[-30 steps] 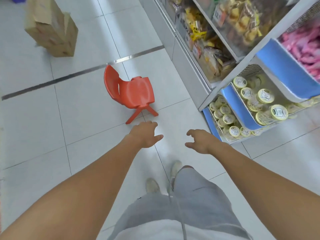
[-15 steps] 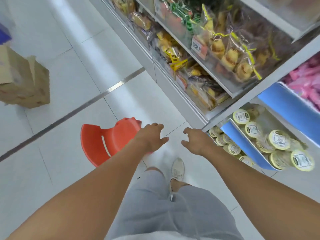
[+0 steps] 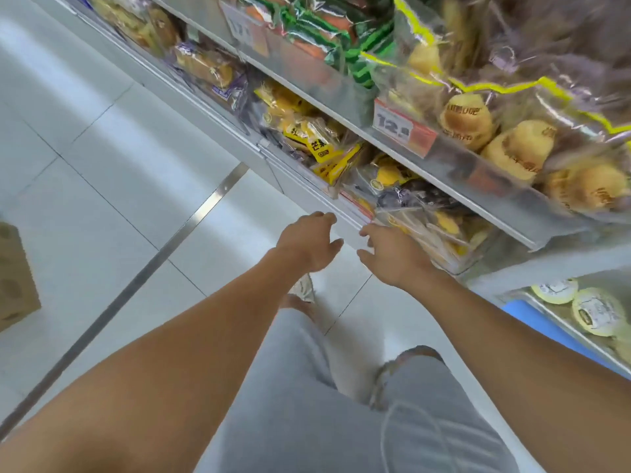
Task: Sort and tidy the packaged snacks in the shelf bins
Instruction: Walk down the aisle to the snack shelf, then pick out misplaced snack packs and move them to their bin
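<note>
Two hands reach forward, both holding nothing. Left hand (image 3: 309, 242) has loosely spread fingers, over bare floor (image 3: 112, 186) just short of the lower bin edge (image 3: 345, 213). Right hand (image 3: 392, 256) has relaxed fingers, near that edge, beside the yellow snack packs (image 3: 440, 227). More packs (image 3: 519, 148) fill the upper bin. Open floor lies to the left, with a box (image 3: 13, 281) at its far edge.
</note>
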